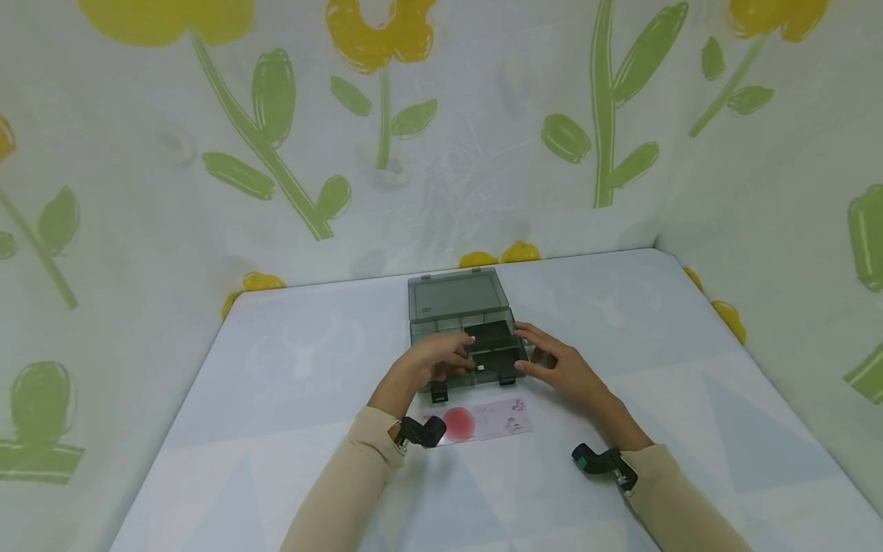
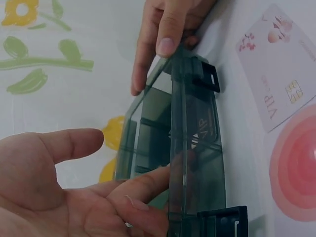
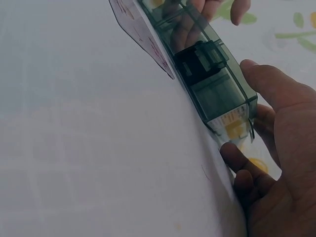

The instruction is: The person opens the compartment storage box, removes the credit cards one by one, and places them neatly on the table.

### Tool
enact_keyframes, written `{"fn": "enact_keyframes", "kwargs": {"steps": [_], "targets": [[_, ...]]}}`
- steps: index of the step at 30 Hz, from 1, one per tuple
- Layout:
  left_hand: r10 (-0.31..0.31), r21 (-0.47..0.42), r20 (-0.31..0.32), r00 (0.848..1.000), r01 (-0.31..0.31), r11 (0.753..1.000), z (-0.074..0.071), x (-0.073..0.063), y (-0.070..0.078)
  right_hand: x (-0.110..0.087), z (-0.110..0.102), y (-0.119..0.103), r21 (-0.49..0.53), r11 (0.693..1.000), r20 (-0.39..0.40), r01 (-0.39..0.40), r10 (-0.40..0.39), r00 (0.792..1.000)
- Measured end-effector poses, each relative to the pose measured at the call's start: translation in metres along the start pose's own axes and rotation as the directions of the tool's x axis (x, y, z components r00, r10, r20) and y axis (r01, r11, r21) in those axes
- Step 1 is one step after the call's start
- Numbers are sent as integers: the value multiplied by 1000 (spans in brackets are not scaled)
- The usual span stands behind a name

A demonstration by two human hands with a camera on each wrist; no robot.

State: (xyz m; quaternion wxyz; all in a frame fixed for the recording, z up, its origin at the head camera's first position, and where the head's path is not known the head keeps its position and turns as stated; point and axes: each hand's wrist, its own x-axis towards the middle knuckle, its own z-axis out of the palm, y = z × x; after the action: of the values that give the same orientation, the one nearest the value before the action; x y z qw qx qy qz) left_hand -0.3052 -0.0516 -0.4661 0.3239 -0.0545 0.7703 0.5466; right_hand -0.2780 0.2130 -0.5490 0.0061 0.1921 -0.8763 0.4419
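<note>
A clear grey-green plastic compartment box [image 1: 425,332] sits on the table with its lid [image 1: 458,297] raised at the back. Two black cards lie in it, a rear card [image 1: 488,334] and a front card [image 1: 498,360]; VIP lettering shows through the front wall in the left wrist view. My left hand [image 2: 94,200] reaches over the box's left part, fingers inside at the cards' left ends, thumb spread away. Along the right end of the box, my right hand [image 1: 562,372] rests thumb and fingertips near the rim and wall [image 3: 249,94], fingers spread.
In front of the box lie a pale card with a red circle [image 1: 458,424] and a pale pink VIP card [image 1: 507,418], side by side. Two black latches [image 1: 439,392] hang from the box's front edge. A flower-printed white curtain [image 1: 469,169] rises behind the table [image 1: 297,360].
</note>
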Motion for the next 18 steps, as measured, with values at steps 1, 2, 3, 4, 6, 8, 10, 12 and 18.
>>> {"fn": "enact_keyframes", "kwargs": {"steps": [1,2,3,4,6,8,10,12,18], "targets": [[2,-17,6,1000,-2,1000,-1,0,0,0,0,0,0,1000,1,1,-1,1000],[1,-40,10,1000,0,999,-1,1,0,0,0,0,1,1000,1,1,-1,1000],[2,-68,19,1000,-1,998,-2,1,-1,0,-1,0,0,1000,1,-1,1,1000],[4,-98,28,1000,-1,995,-3,1,-1,0,-1,1,0,1000,1,-3,3,1000],[15,-159,46,999,-7,987,-4,1,-1,1,-1,3,-8,1000,-1,-4,4,1000],[31,-212,50,998,-20,977,-4,1,-3,1,0,5,-8,1000,-4,1,-1,1000],[56,-243,45,997,-43,969,-3,2,-5,1,1,6,-7,1000,-5,8,-8,1000],[88,-261,27,996,-78,962,-1,2,-9,2,1,7,0,1000,-6,14,-14,1000],[165,-257,-27,986,-167,952,9,1,-14,1,2,7,23,1000,-10,16,-15,1000]]}}
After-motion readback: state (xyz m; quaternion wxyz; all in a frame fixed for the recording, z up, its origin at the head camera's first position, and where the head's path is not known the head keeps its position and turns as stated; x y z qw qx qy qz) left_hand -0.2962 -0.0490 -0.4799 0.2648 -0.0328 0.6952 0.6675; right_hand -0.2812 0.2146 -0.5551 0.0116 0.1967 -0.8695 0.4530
